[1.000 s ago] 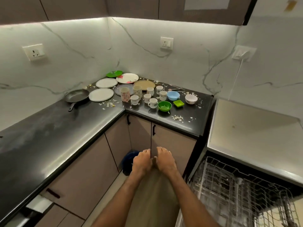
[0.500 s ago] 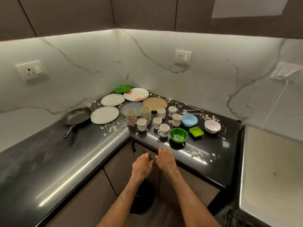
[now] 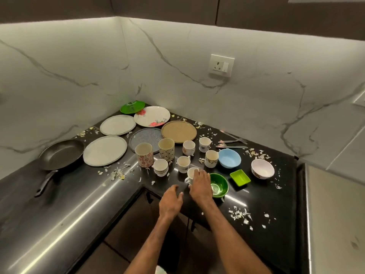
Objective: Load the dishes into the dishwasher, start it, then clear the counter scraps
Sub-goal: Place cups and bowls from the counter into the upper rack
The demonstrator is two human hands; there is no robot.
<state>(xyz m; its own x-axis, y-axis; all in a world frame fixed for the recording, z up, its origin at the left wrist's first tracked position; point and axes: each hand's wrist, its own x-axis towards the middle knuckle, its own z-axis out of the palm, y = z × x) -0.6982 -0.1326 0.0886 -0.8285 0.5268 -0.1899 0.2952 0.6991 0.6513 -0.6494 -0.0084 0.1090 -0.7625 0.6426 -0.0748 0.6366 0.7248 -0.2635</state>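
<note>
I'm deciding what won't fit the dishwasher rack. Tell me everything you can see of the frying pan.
The frying pan is round, dark, likely non-stick metal, and looks empty. It sits upright on the black counter near the left wall, its dark handle pointing toward the camera. A white plate lies close on its right; contact is unclear.

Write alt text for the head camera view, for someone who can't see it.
A person's right hand touches a small white cup beside a green bowl on a dark corner counter; the left hand hovers open nearby. Behind stand more cups, plates, bowls, a frying pan and scattered food scraps.
</note>
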